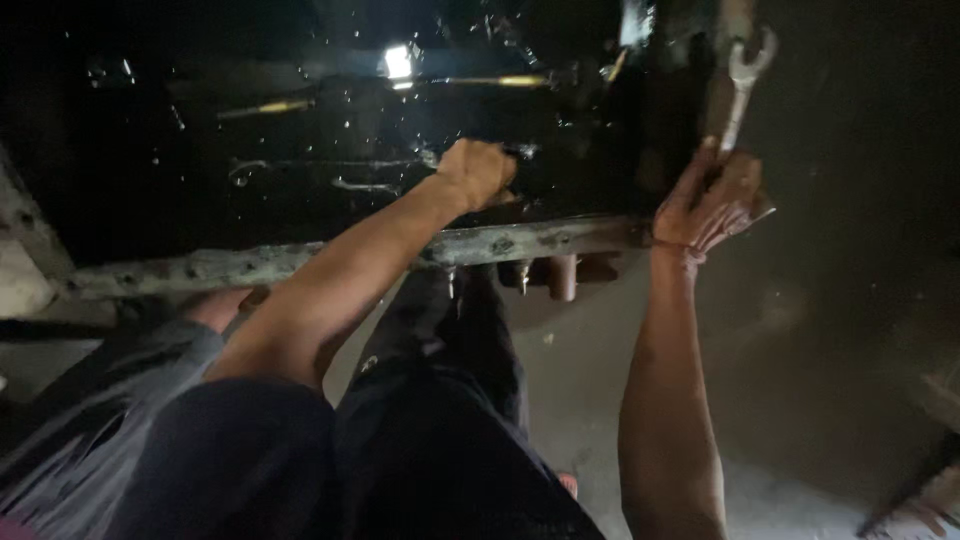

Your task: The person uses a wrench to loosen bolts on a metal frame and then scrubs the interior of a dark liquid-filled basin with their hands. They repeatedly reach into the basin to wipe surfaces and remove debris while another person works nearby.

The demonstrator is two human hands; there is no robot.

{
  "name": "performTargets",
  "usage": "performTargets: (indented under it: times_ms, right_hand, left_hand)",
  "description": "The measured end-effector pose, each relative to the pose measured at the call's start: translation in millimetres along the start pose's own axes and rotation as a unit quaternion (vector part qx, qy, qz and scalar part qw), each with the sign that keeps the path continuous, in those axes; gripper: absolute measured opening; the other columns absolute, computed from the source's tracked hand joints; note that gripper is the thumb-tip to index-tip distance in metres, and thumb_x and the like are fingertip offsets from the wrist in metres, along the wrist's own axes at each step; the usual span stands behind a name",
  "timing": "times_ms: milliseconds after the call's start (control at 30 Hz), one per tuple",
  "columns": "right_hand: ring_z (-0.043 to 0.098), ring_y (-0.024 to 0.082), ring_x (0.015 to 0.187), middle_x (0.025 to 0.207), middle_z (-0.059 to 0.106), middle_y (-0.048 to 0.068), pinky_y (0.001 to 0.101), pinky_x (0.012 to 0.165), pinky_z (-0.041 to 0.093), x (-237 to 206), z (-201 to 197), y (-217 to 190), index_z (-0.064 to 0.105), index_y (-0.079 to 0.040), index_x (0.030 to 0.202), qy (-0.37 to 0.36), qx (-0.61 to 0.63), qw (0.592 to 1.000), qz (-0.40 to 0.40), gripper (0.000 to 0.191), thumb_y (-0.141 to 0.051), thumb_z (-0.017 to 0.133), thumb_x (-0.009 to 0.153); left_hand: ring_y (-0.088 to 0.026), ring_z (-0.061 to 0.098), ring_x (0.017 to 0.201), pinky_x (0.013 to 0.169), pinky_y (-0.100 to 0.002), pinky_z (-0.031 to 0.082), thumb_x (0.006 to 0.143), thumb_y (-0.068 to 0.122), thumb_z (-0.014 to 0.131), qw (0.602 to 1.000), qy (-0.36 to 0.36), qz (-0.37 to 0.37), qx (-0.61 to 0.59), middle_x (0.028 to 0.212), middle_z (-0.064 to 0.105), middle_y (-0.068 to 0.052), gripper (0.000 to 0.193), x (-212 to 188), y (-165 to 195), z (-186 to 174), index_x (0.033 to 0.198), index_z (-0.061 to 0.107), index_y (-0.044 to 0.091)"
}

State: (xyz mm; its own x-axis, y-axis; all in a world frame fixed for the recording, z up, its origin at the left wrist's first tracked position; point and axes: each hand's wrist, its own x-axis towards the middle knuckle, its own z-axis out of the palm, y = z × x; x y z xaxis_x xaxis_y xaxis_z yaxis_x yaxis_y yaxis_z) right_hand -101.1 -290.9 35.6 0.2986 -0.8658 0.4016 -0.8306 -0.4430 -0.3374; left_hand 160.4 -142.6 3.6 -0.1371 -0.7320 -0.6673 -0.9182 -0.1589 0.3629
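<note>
My right hand is raised at the right and grips the shaft of a silver open-ended wrench, whose jaw points up toward a dark part overhead. My left hand is closed in a fist around a small dark tool or fitting against the black, wet-looking underside of a machine; what it holds is mostly hidden. Both arms reach up past a long, grimy metal beam.
Several brass-coloured rods or pipes and thin lines run across the dark underside, near a bright light spot. Short bolts hang under the beam. My dark trousers and a dusty concrete floor lie below.
</note>
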Motion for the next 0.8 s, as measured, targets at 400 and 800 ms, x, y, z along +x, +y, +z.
performTargets:
  times_ms: [400,800]
  right_hand:
    - [0.037,0.020,0.066,0.073,0.044,0.005,0.0391,0.076,0.030,1,-12,-3,0.058,-0.008,0.090,-0.037,-0.013,0.999,0.012,0.033,-0.027,0.055,0.117]
    - [0.042,0.020,0.072,0.081,0.049,0.006,0.0370,0.082,0.032,-7,-12,-5,0.058,-0.012,0.093,-0.073,-0.028,0.996,0.049,0.033,-0.035,0.052,0.115]
  left_hand:
    - [-0.020,0.066,0.084,0.080,-0.041,0.052,0.101,0.039,0.050,0.997,-0.025,-0.065,-0.018,0.090,0.069,-0.004,0.033,15,-10,53,0.103,0.077,0.020]
    - [-0.022,0.068,0.079,0.068,-0.039,0.054,0.106,0.053,0.048,0.997,-0.054,-0.039,0.044,0.092,0.072,-0.005,0.047,18,-16,50,0.100,0.078,0.017]
